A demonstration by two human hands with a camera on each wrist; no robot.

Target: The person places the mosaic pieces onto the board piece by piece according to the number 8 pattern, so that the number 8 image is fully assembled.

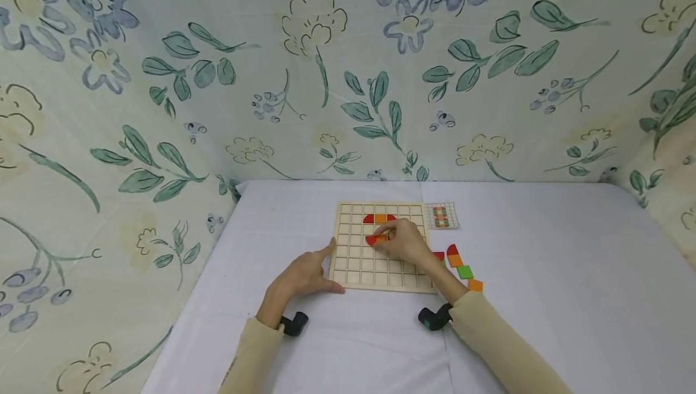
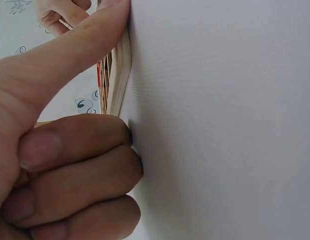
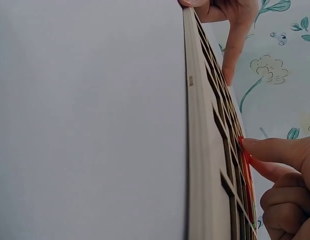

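Observation:
A square wooden grid board (image 1: 359, 267) lies on the table. My left hand (image 1: 306, 273) is at its near left corner, the straight forefinger along the left side and the thumb at the front edge. In the left wrist view the other fingers (image 2: 84, 170) are curled and rest on the cloth. Over the board, my right hand (image 1: 405, 242) pinches a red piece (image 1: 371, 240) between thumb and forefinger, low at the grid. Beside it is an orange piece (image 1: 383, 237), partly covered. Farther back, a red piece (image 1: 368, 219) and an orange square (image 1: 380, 218) sit in a row with another red piece.
A small pattern card (image 1: 442, 216) lies by the board's far right corner. Right of the board are loose pieces: a rounded red one (image 1: 452, 250), an orange one (image 1: 455, 260), a green one (image 1: 465, 272) and another orange one (image 1: 475, 285). White cloth (image 1: 544, 297) covers the table.

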